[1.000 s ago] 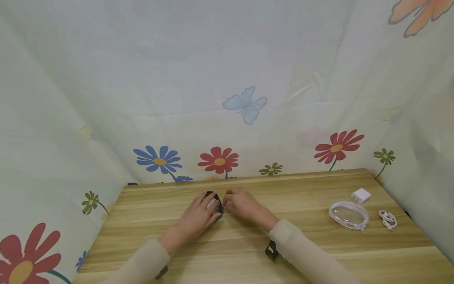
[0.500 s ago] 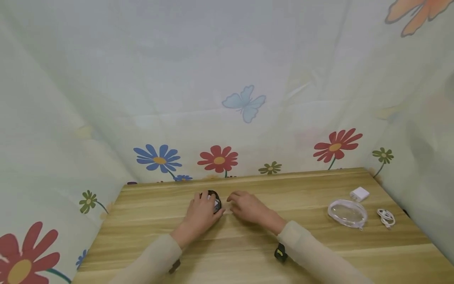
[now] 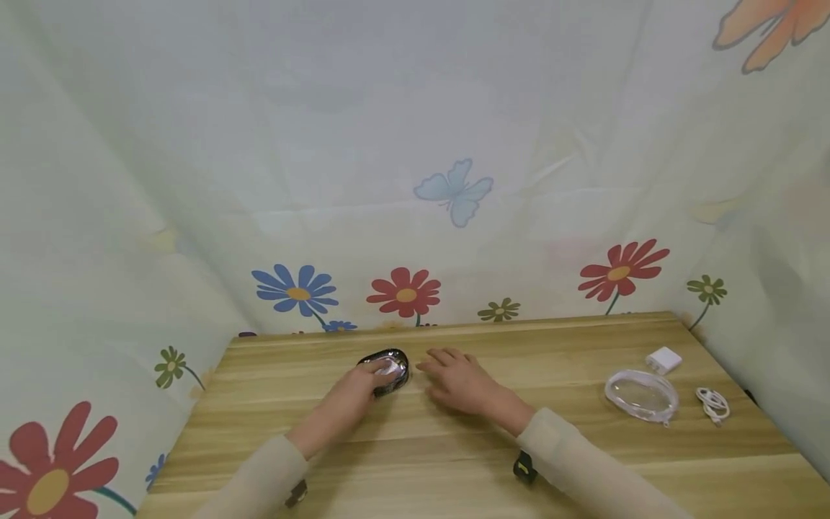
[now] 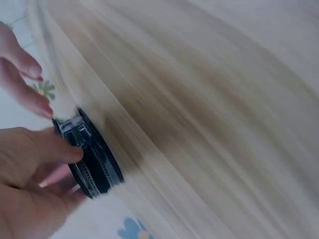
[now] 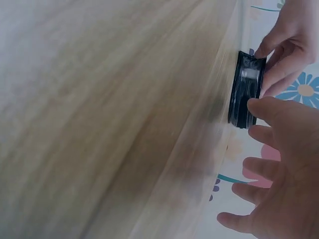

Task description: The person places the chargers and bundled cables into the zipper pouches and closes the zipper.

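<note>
A small oval see-through zip case [image 3: 400, 360] with black edging lies on the far middle of the wooden table. My left hand [image 3: 346, 400] pinches its left part, the thumb on the side nearer me and the fingers behind. A toothed zip line runs along the wall of the case [image 4: 102, 167] in the left wrist view. Glare hides whether anything is inside. To the right, my right hand [image 3: 462, 382] hovers with its fingers spread. In the right wrist view, the right thumb [image 5: 266, 107] appears close to the case; contact cannot be told.
On the right of the table lie a clear oval case [image 3: 642, 396] with pale edging, a white plug adapter [image 3: 663, 359] and a coiled white cable [image 3: 713, 405]. A flower-printed curtain [image 3: 350, 180] stands behind the table's back edge.
My left hand has shifted from covering the zip case to pinching its left part, so more of it shows. The right hand has drawn slightly right and its fingers have spread.
</note>
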The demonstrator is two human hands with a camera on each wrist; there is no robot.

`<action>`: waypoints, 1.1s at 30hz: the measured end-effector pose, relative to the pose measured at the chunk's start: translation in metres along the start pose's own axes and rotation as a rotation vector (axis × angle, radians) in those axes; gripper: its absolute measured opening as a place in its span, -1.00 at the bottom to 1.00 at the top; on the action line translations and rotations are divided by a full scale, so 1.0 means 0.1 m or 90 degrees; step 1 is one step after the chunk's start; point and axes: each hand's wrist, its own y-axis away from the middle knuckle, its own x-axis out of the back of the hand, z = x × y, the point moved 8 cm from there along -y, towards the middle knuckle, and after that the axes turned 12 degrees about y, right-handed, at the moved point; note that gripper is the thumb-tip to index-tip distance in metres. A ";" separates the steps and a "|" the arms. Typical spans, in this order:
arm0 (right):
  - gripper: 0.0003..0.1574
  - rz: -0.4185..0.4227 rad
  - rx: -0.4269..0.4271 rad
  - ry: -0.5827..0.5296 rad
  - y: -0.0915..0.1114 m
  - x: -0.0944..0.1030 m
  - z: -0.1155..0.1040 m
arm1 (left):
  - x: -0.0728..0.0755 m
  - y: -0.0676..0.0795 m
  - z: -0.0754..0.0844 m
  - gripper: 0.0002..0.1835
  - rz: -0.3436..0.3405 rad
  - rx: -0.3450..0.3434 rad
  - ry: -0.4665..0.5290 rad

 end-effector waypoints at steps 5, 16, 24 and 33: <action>-0.35 -0.017 0.004 0.028 0.06 -0.03 0.02 | 0.03 0.03 -0.01 -0.43 -0.026 -0.067 0.001; -0.35 -0.010 -0.025 0.030 0.34 0.00 0.23 | -0.04 -0.01 0.18 -0.65 0.012 -0.130 -0.049; -0.38 0.003 -0.062 0.033 0.56 0.13 0.47 | -0.01 -0.03 0.21 -0.58 0.047 -0.059 -0.102; -0.43 0.029 -0.096 0.073 0.96 0.33 0.78 | -0.01 -0.09 0.10 -0.67 0.072 -0.005 -0.077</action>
